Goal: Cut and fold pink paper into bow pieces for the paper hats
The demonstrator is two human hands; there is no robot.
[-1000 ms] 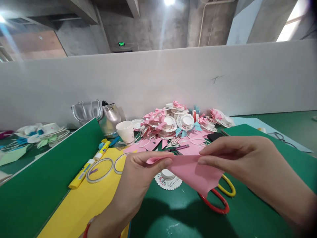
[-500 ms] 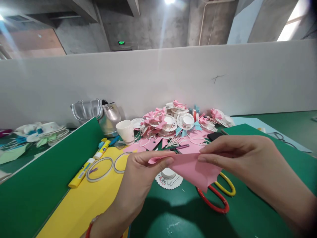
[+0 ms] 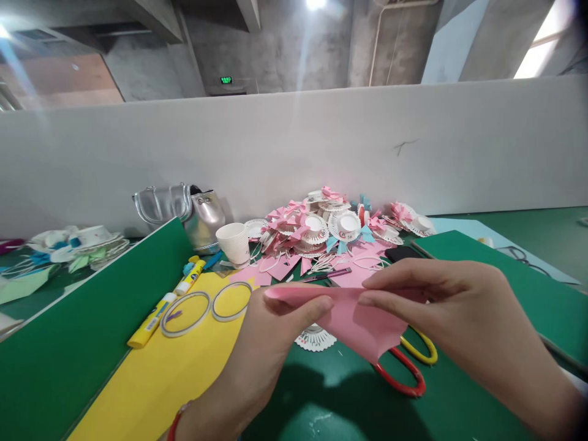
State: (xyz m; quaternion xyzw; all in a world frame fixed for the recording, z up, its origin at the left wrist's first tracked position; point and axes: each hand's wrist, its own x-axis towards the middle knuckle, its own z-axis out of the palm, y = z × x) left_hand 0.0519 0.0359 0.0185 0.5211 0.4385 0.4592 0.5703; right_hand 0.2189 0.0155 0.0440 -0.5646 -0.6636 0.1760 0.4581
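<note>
The pink paper (image 3: 353, 315) is now pulled flatter between the left hand (image 3: 275, 331) and the right hand (image 3: 441, 306); its folded edge is lowered, and the fingers of both are pinched on it

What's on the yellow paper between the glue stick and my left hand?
In the head view, two clear tape rings lie side by side on the yellow paper, between the yellow glue stick and the left hand.

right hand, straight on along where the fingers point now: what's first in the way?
The right hand points left across the pink paper sheet it pinches. Straight on, its fingertips would first meet the left hand, whose thumb grips the sheet's other end. Depth looks about level, so contact seems likely.
</note>
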